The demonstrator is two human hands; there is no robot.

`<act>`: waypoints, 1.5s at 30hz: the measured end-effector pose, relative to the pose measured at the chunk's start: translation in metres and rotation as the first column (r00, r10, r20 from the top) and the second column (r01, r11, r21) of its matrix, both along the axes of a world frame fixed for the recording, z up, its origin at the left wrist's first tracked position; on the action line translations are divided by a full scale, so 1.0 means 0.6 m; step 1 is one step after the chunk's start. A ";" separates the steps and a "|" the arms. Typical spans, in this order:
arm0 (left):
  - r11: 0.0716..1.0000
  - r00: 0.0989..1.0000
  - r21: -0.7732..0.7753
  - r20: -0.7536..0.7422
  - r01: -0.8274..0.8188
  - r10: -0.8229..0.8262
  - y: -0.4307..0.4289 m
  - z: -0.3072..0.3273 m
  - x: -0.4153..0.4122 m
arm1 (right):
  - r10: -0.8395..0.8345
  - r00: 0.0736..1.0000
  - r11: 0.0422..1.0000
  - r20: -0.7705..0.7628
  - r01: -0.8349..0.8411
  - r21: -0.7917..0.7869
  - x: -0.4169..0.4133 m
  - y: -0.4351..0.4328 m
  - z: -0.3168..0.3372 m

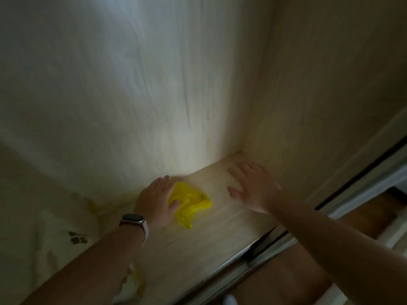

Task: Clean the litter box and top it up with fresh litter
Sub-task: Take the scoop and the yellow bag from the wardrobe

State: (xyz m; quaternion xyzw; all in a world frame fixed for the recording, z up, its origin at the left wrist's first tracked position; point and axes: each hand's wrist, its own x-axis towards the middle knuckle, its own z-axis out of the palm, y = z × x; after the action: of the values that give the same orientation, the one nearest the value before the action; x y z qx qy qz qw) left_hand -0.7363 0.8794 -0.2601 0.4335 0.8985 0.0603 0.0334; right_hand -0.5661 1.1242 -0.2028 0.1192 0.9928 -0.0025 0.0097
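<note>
Forearms (88, 260) stretch fwd: L hand (157, 199) flat on yellow bag (193, 199), R hand (253, 188) splayed on shelf (220, 223).

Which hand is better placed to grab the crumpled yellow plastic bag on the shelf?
Left. The left hand touches the crumpled yellow plastic bag; the right hand is spread open apart from it, over the pale wooden shelf.

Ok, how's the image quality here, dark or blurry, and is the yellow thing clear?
Head view: dim overall, one brighter patch on the back panel, corners in shadow. Head view: soft everywhere, the right hand smeared by motion. Head view: the yellow thing at the left hand is vivid but too blurred to identify.
</note>
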 end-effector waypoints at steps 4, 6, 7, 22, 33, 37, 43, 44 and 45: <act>0.994 0.989 -0.064 0.109 -0.089 0.096 -0.023 -0.067 -0.020 | 0.087 0.994 0.996 0.065 -0.087 -0.001 -0.051 0.002 -0.057; 0.987 0.981 -0.076 0.121 -0.141 0.150 -0.031 -0.097 -0.024 | 0.126 0.989 0.991 0.082 -0.123 -0.046 -0.075 0.003 -0.086; 0.981 0.975 -0.088 0.123 -0.175 0.185 -0.033 -0.108 -0.024 | 0.147 0.986 0.988 0.081 -0.141 -0.067 -0.086 0.005 -0.104; 0.883 0.860 -0.292 0.257 -0.367 0.442 -0.016 -0.372 -0.126 | 0.305 0.925 0.943 0.225 -0.261 -0.206 -0.241 0.013 -0.439; 0.894 0.865 -0.256 0.257 -0.369 0.431 0.000 -0.560 -0.227 | 0.337 0.903 0.928 0.267 -0.271 -0.255 -0.349 0.011 -0.654; 0.901 0.870 -0.205 0.249 -0.383 0.427 0.009 -0.593 -0.240 | 0.321 0.896 0.938 0.306 -0.257 -0.230 -0.361 0.013 -0.692; 0.929 0.907 -0.220 0.237 -0.299 0.348 0.048 -0.606 -0.228 | 0.276 0.905 0.956 0.324 -0.223 -0.193 -0.337 0.045 -0.709; 0.932 0.910 -0.224 0.242 -0.285 0.336 0.057 -0.606 -0.221 | 0.254 0.912 0.959 0.322 -0.195 -0.206 -0.330 0.055 -0.708; 0.934 0.910 -0.211 0.243 -0.288 0.336 0.067 -0.607 -0.216 | 0.226 0.921 0.964 0.316 -0.165 -0.209 -0.323 0.066 -0.706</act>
State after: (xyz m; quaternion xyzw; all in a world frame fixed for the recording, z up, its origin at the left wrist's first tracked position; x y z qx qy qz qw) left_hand -0.8660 0.9195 -0.6243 0.2668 0.9447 0.0473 0.1849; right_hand -0.7602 1.1636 -0.6265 0.0165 0.9791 -0.0702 0.1902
